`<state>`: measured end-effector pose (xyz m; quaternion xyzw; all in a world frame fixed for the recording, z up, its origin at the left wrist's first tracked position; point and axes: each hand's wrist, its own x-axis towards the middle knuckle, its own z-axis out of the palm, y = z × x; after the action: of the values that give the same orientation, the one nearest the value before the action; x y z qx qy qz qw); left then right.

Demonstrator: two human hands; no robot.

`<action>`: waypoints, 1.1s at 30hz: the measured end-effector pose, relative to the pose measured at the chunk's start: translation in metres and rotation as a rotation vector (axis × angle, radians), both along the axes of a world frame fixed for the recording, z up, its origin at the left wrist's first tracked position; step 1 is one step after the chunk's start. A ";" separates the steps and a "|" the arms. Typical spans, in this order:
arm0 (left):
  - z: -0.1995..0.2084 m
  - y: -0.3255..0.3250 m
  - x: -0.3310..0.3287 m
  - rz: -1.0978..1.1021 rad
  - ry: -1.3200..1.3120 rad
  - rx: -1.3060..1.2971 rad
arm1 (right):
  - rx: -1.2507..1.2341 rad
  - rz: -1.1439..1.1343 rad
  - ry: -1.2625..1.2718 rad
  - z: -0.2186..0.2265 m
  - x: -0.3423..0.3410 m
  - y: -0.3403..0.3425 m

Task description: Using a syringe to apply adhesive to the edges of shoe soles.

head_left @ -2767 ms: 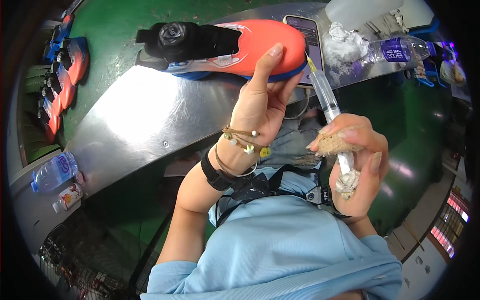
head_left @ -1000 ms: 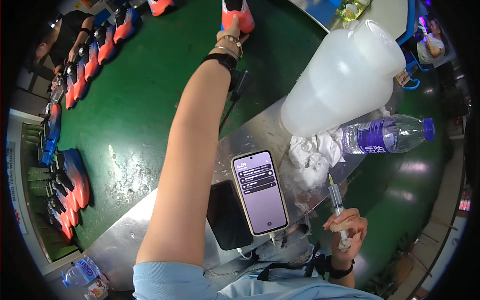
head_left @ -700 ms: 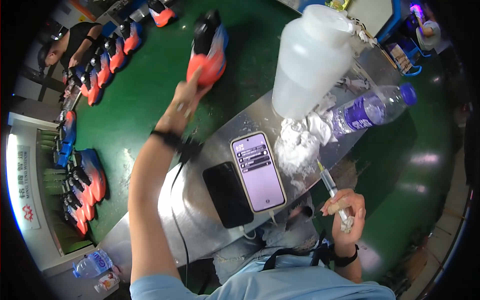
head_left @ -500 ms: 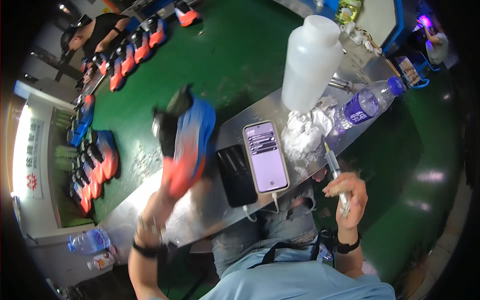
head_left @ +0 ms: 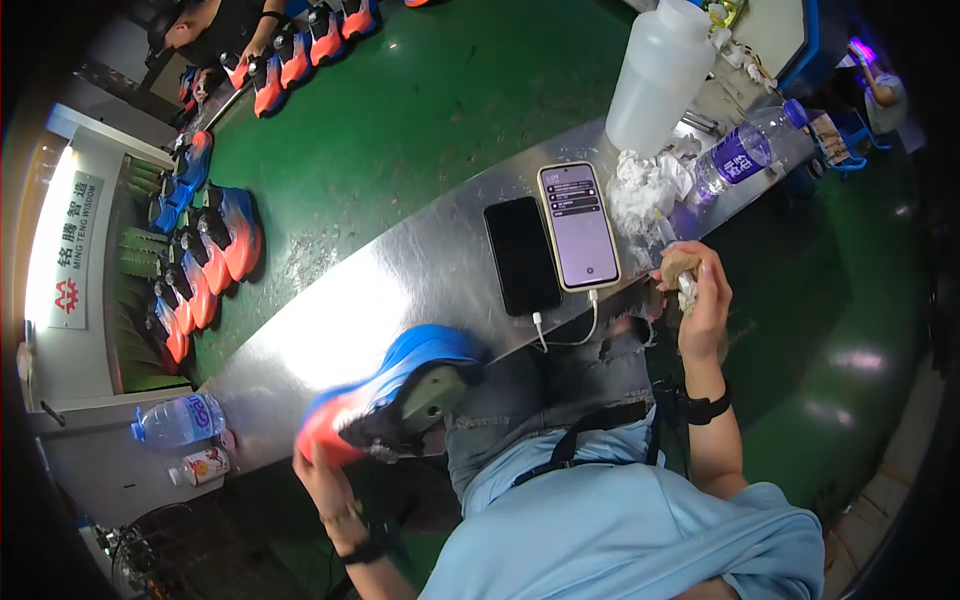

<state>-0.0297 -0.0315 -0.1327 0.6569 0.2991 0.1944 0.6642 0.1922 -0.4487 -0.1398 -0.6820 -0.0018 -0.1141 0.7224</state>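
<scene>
My left hand (head_left: 322,482) grips a blue and coral shoe (head_left: 405,362) by its coral toe, fingers closed. The shoe lies tilted on its side over the bench's near edge, its dark opening facing me with a grey-green block inside. My right hand (head_left: 706,305) is closed around a slim, clear syringe-like tube (head_left: 666,232). A beige, worn-looking pad or covering (head_left: 680,266) sits at its fingers. The tube's tip reaches the crumpled white tissue (head_left: 645,190) and is hard to make out.
On the metal bench (head_left: 400,270) lie a black phone (head_left: 522,258) and a lit phone (head_left: 580,225), with white cables. A white plastic bottle (head_left: 660,80) and a clear water bottle (head_left: 750,150) stand beyond. Rows of shoes (head_left: 235,235) and a co-worker (head_left: 215,35) are at left.
The shoe has come down toward me and turned from upright onto its side. My right hand has moved up, bringing the tube to the tissue. The whole view has shifted.
</scene>
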 end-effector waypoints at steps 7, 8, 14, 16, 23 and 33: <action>0.031 -0.018 0.152 -0.110 -0.337 0.373 | -0.080 0.278 -0.044 0.027 -0.020 0.027; 0.037 -0.028 0.163 -0.175 -0.395 0.388 | 0.009 0.344 -0.041 0.039 -0.024 0.033; 0.067 -0.080 0.206 -0.648 -0.741 0.550 | 0.539 0.780 -0.245 0.104 -0.031 0.068; 0.074 -0.086 0.209 -0.722 -0.779 0.615 | 0.618 0.860 -0.266 0.108 -0.026 0.080; 0.070 -0.088 0.219 -0.768 -0.822 0.579 | 0.486 0.922 -0.181 0.110 -0.016 0.084; 0.068 -0.081 0.227 -0.835 -0.830 0.552 | 0.460 0.960 -0.187 0.098 -0.004 0.084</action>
<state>0.1971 -0.1128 -0.0645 0.7347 -0.3240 0.2273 0.5509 0.1883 -0.3645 -0.0415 -0.4156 -0.3524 0.1710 0.8209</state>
